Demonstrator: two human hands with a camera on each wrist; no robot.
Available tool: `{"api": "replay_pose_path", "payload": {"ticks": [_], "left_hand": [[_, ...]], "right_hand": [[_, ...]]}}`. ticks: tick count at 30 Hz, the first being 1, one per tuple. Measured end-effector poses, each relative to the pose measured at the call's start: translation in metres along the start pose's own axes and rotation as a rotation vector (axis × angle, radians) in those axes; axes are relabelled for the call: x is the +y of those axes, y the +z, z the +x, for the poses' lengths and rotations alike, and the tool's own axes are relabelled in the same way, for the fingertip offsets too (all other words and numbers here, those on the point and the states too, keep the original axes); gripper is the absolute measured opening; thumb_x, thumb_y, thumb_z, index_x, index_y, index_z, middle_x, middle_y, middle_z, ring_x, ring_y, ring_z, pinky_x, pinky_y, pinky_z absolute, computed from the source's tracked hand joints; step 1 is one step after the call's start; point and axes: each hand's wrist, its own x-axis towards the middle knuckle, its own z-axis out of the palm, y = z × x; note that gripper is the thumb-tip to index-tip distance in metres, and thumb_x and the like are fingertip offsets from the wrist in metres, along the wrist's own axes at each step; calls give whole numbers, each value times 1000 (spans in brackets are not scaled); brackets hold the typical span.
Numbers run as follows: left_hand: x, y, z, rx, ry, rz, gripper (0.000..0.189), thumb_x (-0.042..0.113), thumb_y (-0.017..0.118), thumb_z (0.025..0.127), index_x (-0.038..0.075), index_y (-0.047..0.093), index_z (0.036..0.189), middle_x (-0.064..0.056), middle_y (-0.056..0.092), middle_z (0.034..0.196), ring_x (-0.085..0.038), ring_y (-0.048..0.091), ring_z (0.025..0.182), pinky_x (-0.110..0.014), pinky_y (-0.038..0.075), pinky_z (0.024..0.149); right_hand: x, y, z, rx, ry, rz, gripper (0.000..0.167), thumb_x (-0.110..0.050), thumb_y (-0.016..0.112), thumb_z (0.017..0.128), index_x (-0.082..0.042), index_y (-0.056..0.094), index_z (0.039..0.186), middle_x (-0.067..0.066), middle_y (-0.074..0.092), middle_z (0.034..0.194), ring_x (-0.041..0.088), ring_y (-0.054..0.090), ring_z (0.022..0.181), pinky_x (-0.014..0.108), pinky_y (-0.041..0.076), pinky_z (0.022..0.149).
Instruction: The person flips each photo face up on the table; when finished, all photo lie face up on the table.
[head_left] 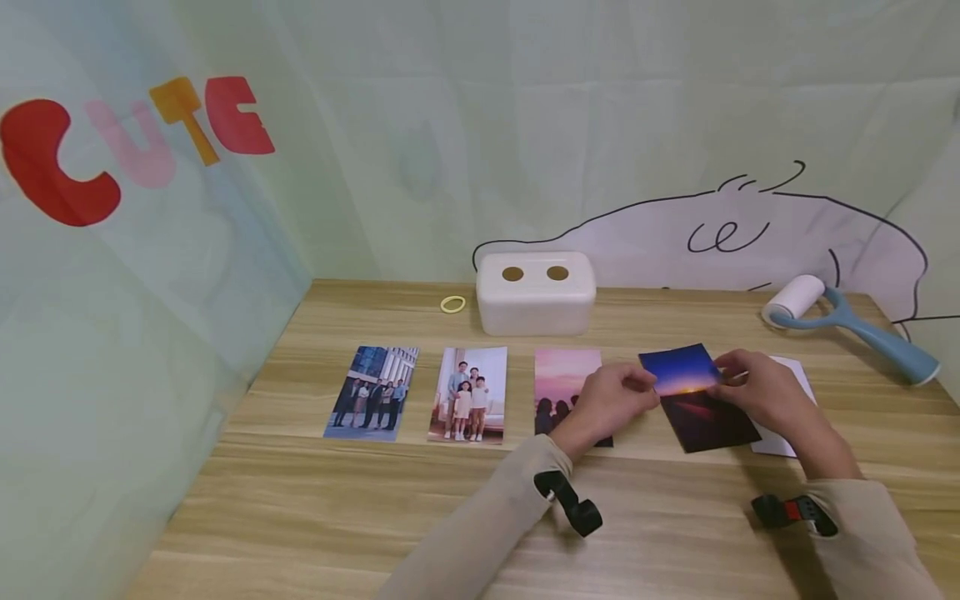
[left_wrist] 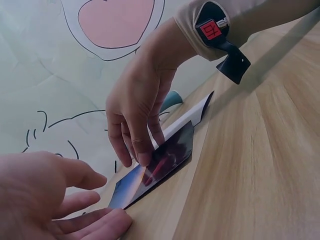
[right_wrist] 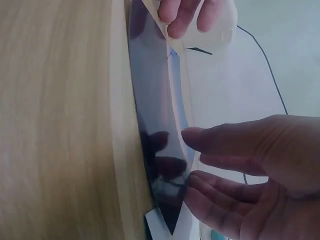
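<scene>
A photo print of a sunset [head_left: 708,421], blue at the top and dark below, lies slightly turned between the two hands. My right hand [head_left: 768,392] pinches its right edge, thumb on the picture side. At the opposite edge is my left hand [head_left: 611,404], its fingertips right at the border; in the left wrist view its fingers look loosely extended, thumb apart. Beneath the left hand lies a pink sunset photo [head_left: 566,371] with silhouettes, partly hidden. Behind the right hand, a white card [head_left: 776,442] lies partly covered.
Further left are a family photo [head_left: 468,396] and a photo of people in business clothes [head_left: 371,396]. A white box [head_left: 536,304] with two holes stands at the back beside a yellow ring [head_left: 453,305]. A blue-handled lint roller [head_left: 862,329] rests at the back right.
</scene>
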Motion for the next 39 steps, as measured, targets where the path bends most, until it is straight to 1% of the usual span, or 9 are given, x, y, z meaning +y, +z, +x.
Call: {"api": "replay_pose_path", "payload": {"ticks": [2, 8, 16, 20, 23, 28, 32, 35, 39], "left_hand": [[0, 0, 0, -7, 2, 13, 25, 10, 81, 91, 6, 79, 115, 3, 77, 101, -2, 67, 90, -18, 52, 84], [0, -2, 1, -12, 11, 54, 30, 7, 82, 89, 3, 78, 118, -5, 78, 105, -4, 71, 88, -17, 53, 79], [2, -7, 0, 11, 24, 128, 30, 8, 83, 87, 3, 78, 116, -4, 79, 100, -3, 70, 84, -16, 53, 77], [3, -9, -1, 20, 20, 159, 29, 10, 84, 87, 4, 79, 115, -2, 78, 98, -3, 68, 83, -16, 52, 76], [4, -10, -1, 24, 16, 173, 29, 11, 85, 87, 4, 79, 115, -1, 78, 96, -2, 67, 81, -16, 52, 75], [8, -10, -1, 29, 27, 162, 29, 12, 83, 88, 5, 78, 116, -4, 79, 102, -3, 69, 85, -17, 53, 75], [12, -1, -2, 12, 52, 136, 30, 13, 82, 89, 7, 77, 118, -5, 79, 110, -2, 70, 89, -15, 53, 76], [16, 11, -2, -15, 65, 119, 31, 14, 83, 90, 7, 76, 119, -3, 78, 110, 1, 69, 89, -13, 52, 74], [21, 29, -2, -46, 78, 121, 31, 16, 84, 91, 8, 76, 120, 1, 79, 108, 5, 68, 88, -10, 50, 72]], "right_hand": [[0, 1, 0, 5, -6, -3, 46, -14, 81, 92, 17, 61, 120, 34, 69, 104, 52, 68, 99, 63, 54, 82], [-6, 5, 1, -6, -25, 1, 45, -16, 84, 89, 13, 63, 116, 28, 72, 97, 47, 69, 92, 59, 54, 78], [-15, 11, 1, -32, -30, 11, 45, -16, 84, 89, 14, 63, 116, 26, 73, 95, 42, 69, 89, 59, 54, 79], [-17, 11, 1, -41, -27, 7, 46, -16, 84, 90, 14, 63, 118, 27, 73, 97, 44, 69, 92, 61, 54, 81], [-17, 8, 1, -52, -21, 5, 48, -19, 83, 91, 12, 63, 121, 27, 72, 101, 44, 69, 95, 59, 55, 81], [-6, -4, -2, -40, 1, 16, 54, -26, 81, 95, 11, 62, 128, 30, 71, 111, 49, 68, 104, 55, 57, 77], [9, -15, -6, -4, 14, 36, 55, -25, 78, 98, 14, 59, 131, 36, 67, 118, 55, 66, 109, 57, 58, 78], [22, -22, -8, 12, 23, 43, 55, -25, 77, 99, 16, 59, 131, 39, 65, 120, 57, 65, 109, 59, 58, 81], [40, -31, -12, 6, 40, 47, 55, -25, 75, 101, 18, 57, 131, 41, 63, 123, 59, 63, 111, 60, 57, 83]]}}
